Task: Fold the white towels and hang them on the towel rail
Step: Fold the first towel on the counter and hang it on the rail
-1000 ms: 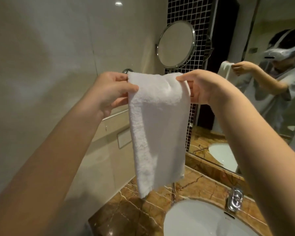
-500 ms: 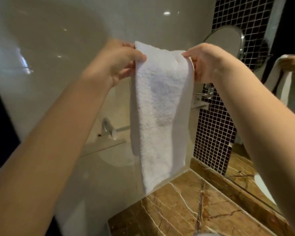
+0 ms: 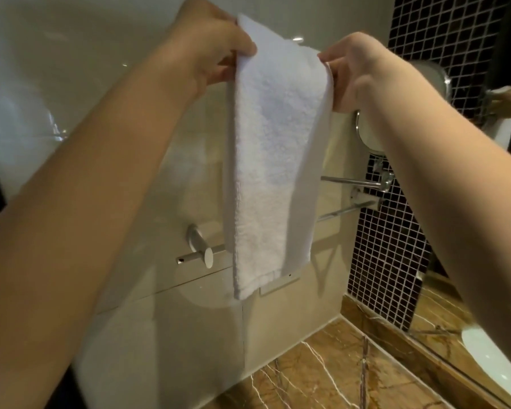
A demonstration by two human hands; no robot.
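Note:
A folded white towel (image 3: 273, 160) hangs straight down in front of the cream wall. My left hand (image 3: 210, 45) pinches its top left corner and my right hand (image 3: 357, 69) pinches its top right corner, both held high. The chrome towel rail (image 3: 348, 182) runs along the wall behind the towel, lower than its top edge. One rail bracket (image 3: 199, 245) shows to the left of the towel's lower part and the other (image 3: 385, 180) to the right. The towel hides the rail's middle.
A brown marble counter (image 3: 337, 376) lies below. Dark mosaic tiles (image 3: 396, 246) cover the right wall. A round chrome mirror (image 3: 369, 134) is fixed near my right wrist. A white basin (image 3: 493, 361) is reflected in the wall mirror at the lower right.
Both hands have lifted the towel higher and toward the wall. The view has swung left, so the rail and both brackets now show behind the towel.

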